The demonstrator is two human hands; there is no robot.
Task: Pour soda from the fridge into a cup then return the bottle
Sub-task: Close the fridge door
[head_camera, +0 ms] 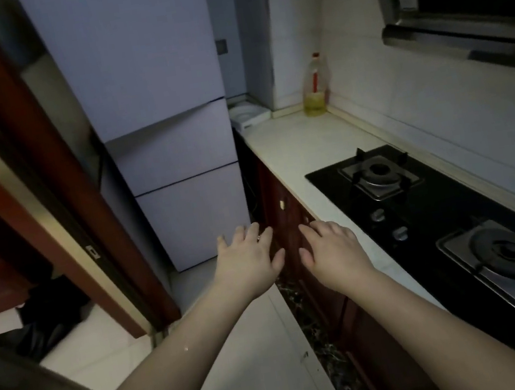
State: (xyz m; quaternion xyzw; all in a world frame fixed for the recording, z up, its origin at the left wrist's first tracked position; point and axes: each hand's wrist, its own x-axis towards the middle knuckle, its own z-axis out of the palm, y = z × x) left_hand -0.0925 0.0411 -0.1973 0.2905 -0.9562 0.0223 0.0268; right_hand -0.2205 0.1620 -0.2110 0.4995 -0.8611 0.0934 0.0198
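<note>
White fridge (148,111) doors closed ahead; left hand (249,265) and right hand (334,250) reach forward, fingers spread, holding nothing, likely to open it.

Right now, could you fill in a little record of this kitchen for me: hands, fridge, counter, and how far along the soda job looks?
left hand: open, holds nothing
right hand: open, holds nothing
tall white fridge: doors closed, ahead of both hands
pale stone counter: holds a clear oil bottle with red cap and a black glass gas hob
soda bottle, cup: not visible
progress: fridge not yet opened
</note>
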